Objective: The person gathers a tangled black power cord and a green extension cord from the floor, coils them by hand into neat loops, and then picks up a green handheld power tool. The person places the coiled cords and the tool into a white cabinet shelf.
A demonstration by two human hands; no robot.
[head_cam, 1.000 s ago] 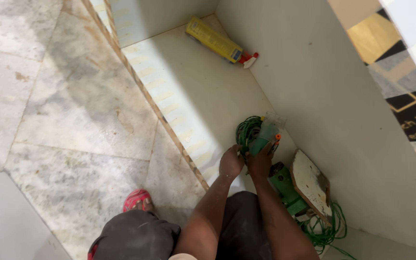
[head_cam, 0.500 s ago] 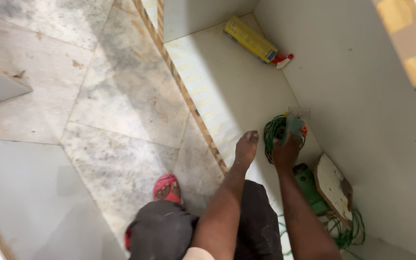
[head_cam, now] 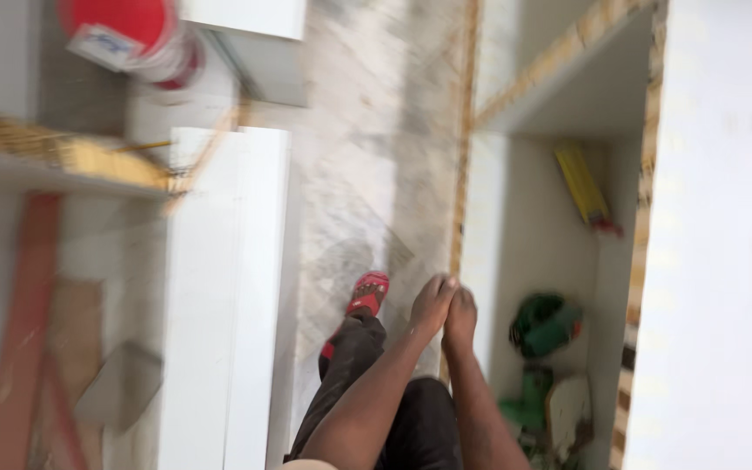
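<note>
The picture is blurred by motion. My left hand (head_cam: 433,305) and my right hand (head_cam: 461,318) are side by side, touching, above the wooden edge strip of a white cabinet floor (head_cam: 524,235). Neither hand holds anything that I can see. A green coil of cord (head_cam: 546,324) lies on the cabinet floor just right of my right hand, apart from it. A green power tool with a pale round disc (head_cam: 559,409) lies below the coil. A yellow tube with a red tip (head_cam: 585,187) rests farther back in the cabinet.
My foot in a red sandal (head_cam: 367,294) stands on the marble floor (head_cam: 367,174). White boards (head_cam: 228,287) lie to the left. A red-lidded bucket (head_cam: 132,35) is at the top left. A white cabinet wall (head_cam: 724,244) fills the right side.
My right hand has let go of the green coil and both hands have drawn left out of the cabinet. The view has swung left, bringing the boards and bucket in.
</note>
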